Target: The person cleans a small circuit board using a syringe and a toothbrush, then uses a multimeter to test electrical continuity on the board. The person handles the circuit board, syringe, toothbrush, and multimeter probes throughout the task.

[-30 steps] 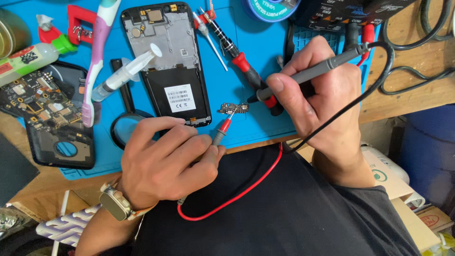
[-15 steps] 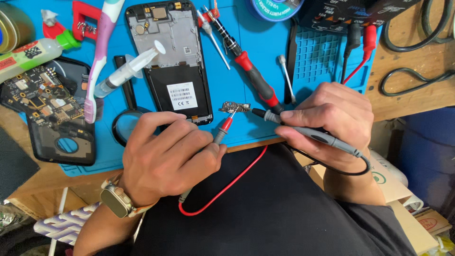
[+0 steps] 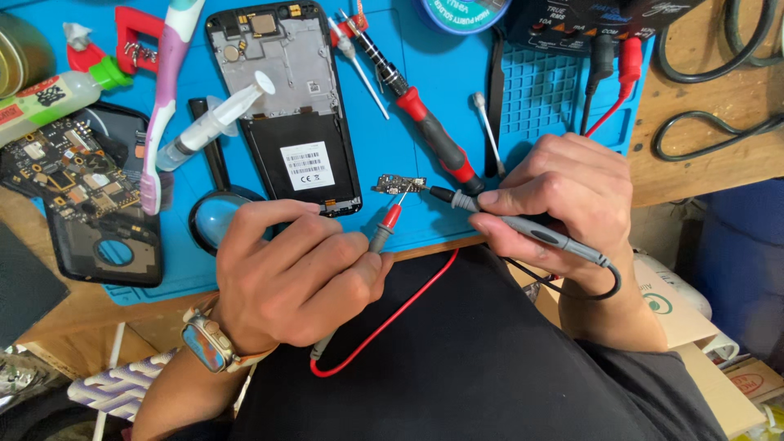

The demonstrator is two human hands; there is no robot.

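On the blue mat (image 3: 408,155), just right of the opened phone (image 3: 294,106), I find a small circuit board (image 3: 401,184) lying flat. My left hand (image 3: 294,278) is closed around the red probe (image 3: 390,220), pinching it pen-fashion, its tip resting on the board from the near side. My right hand (image 3: 563,204) pinches the black probe (image 3: 506,220) between thumb and fingers, its tip at the board's right end; whether it actually makes contact I cannot tell.

Progress, in my judgement: the phone stands with its back off, the board is out and both probes are in place, so testing is under way. The meter (image 3: 588,20), beyond the phone to the right, is cut off by the frame, so no result can be confirmed. A screwdriver (image 3: 425,122) lies untouched right of the phone. Reassembly remains undone.
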